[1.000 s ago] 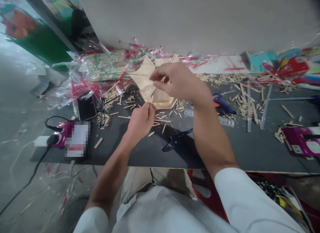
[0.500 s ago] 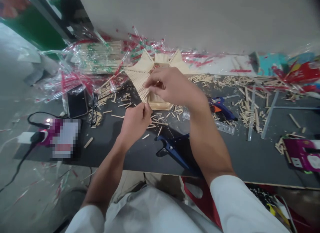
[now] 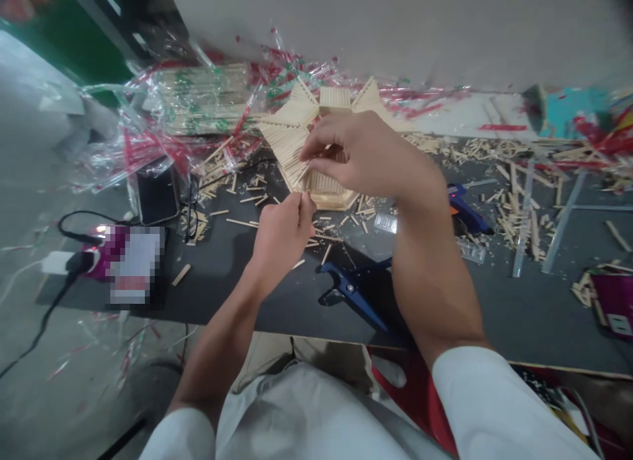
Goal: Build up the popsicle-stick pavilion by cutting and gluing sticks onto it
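Observation:
A model built of thin wooden sticks (image 3: 289, 142), with flared, ribbed panels and a layered base, stands at the middle of the table. My left hand (image 3: 284, 232) is closed in a pinch at the model's near left corner; its fingertips hide whatever is between them. Above the model, my right hand (image 3: 361, 150) curls over with thumb and fingers drawn together beside the left panel. What those fingers hold, if anything, is hidden. Part of the model's middle is covered by this hand.
Blue cutters (image 3: 353, 292) lie in front, and a blue glue gun (image 3: 467, 213) is on the right. Cut stick pieces (image 3: 521, 213) and clear strips (image 3: 524, 216) are scattered about. Phones (image 3: 157, 193) and cables sit left, plastic wrappers (image 3: 119, 143) behind.
The view has shifted slightly, so the model and tools appear farther right. Both hands keep nearly the same pose at the stick model.

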Motion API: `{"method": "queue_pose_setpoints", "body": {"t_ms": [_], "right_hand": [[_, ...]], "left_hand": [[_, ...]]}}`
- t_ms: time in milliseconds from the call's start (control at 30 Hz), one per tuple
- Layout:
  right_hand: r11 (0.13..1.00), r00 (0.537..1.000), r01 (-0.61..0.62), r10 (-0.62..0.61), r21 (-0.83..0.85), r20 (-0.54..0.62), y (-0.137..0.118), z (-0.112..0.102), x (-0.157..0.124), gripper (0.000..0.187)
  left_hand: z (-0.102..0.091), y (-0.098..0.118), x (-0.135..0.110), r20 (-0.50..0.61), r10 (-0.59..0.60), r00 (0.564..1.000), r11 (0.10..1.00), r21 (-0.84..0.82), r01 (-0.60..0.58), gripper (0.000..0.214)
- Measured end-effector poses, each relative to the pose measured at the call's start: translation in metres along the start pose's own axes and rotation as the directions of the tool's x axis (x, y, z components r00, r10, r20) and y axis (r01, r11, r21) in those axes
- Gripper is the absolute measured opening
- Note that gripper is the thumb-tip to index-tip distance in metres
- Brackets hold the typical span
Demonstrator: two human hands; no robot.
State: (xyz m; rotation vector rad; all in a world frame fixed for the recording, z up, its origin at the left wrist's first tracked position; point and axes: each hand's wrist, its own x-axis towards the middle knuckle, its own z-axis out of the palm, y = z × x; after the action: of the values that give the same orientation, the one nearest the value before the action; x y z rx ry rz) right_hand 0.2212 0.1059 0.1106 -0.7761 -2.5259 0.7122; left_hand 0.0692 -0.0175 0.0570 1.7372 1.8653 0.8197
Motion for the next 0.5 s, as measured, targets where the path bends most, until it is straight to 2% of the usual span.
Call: {"method": "queue_pose_setpoints", "body": {"t_ms": [133,267,367,500], "right_hand": [[1.0,0.999,0.01,-0.009,-0.027,0.041,-0.002,-0.002,-0.001,0.015],[1.0,1.0,-0.01,0.011,-0.026,0.015,-0.001,0.0,0.0,0.011],[1.0,1.0,-0.003,0.003,-0.021,-0.007,0.0,0.002,0.0,0.011],[0.999,1.0,0.014,-0.014,-0.039,-0.005,-0.004,0.002,0.001,0.012]], "left_hand": [[0.002,0.001,0.001,-0.045,0.0,0.999,0.998,0.056,0.002,0.039],[0.005,0.007,0.001,-0.098,-0.009,0.995,0.987,0.157,0.024,0.036],[0.01,0.016,0.001,-0.16,-0.05,0.986,0.964,0.25,0.089,0.032],[0.018,0.027,0.001,-0.224,-0.165,0.96,0.953,0.214,0.214,0.025]]}}
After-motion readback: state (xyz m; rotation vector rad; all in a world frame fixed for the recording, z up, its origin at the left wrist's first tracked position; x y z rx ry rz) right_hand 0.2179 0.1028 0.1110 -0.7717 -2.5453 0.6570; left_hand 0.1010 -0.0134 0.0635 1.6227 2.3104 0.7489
